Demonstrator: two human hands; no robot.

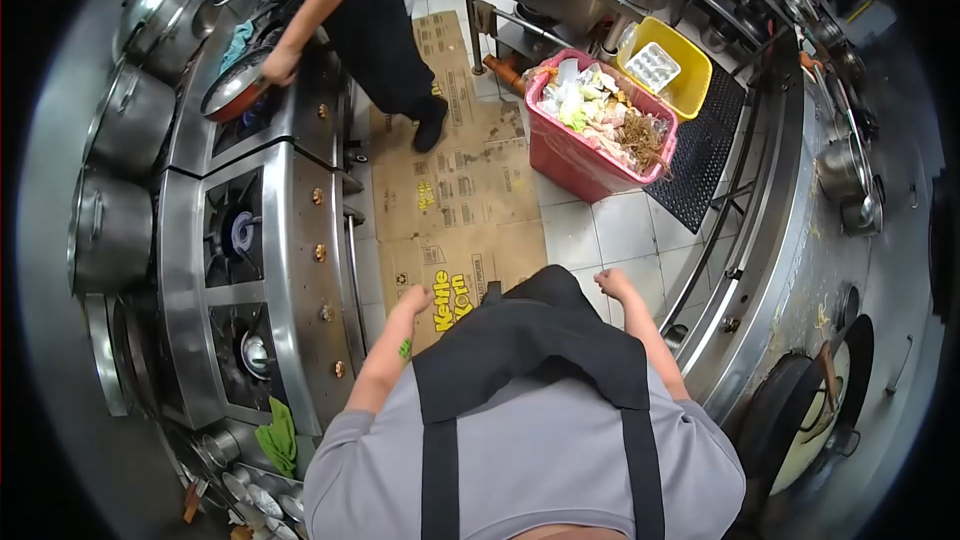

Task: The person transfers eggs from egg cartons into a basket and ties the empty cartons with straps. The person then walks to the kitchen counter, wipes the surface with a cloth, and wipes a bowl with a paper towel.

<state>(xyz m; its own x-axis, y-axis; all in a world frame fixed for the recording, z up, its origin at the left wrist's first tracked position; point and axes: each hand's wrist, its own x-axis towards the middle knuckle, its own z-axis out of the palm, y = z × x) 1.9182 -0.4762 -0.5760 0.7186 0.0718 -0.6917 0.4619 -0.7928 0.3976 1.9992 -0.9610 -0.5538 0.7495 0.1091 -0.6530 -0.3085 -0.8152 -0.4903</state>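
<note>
My left hand [416, 297] hangs beside the black apron [530, 325], above the cardboard sheet [410, 240] on the floor. Its fingers look curled in, and nothing shows in them. A small green patch is on my left forearm. My right hand [613, 284] is out on the other side, over white floor tiles [640, 285], also loosely closed with no object visible. Neither hand touches the equipment. Ahead and to the right stands a red bin [575, 160] heaped with food scraps and plastic.
A steel stove [300, 270] with several burners runs along the left. A co-worker's hand [281, 64] holds a frying pan [236, 87] there. A yellow tub [690, 80] sits behind the bin. Woks [780, 420] and a steel counter [765, 310] line the right.
</note>
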